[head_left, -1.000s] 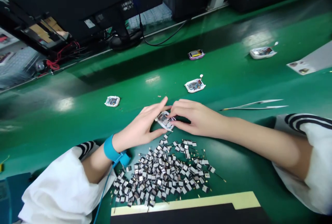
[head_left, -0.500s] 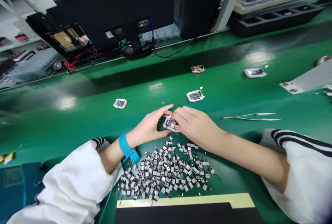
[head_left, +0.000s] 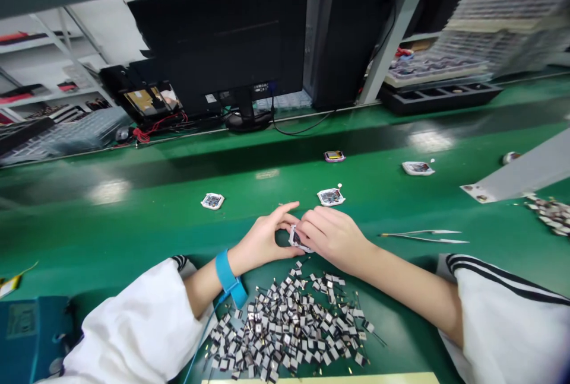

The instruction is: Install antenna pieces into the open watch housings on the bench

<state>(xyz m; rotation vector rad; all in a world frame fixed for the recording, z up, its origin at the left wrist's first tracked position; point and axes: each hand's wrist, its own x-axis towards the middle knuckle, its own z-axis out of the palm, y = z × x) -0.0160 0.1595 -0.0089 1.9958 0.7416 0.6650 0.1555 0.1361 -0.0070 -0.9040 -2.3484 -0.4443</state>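
Observation:
Both my hands meet at the middle of the green bench. My left hand [head_left: 262,241] and my right hand [head_left: 332,238] pinch a small white-framed circuit module [head_left: 297,239] between their fingers, and its face is mostly hidden. Just below them spreads a loose pile of small black-and-silver components with thin wire leads [head_left: 285,327]. Similar white-framed modules [head_left: 331,197] [head_left: 212,201] lie farther up the bench, beyond my fingertips. A pair of steel tweezers [head_left: 423,237] lies to the right of my right hand, untouched. A blue wrist strap [head_left: 227,277] circles my left wrist.
A black monitor [head_left: 218,34] and a black tower [head_left: 351,34] stand behind the bench, with a black compartment tray [head_left: 439,98] to their right. A grey sheet [head_left: 521,173] and a second component heap [head_left: 550,215] lie at the right. A teal box [head_left: 35,324] sits at the lower left.
The view has tilted upward, showing more shelving and placing the pile lower in the picture. My hands stay together on the module, and my right arm sits closer to my body.

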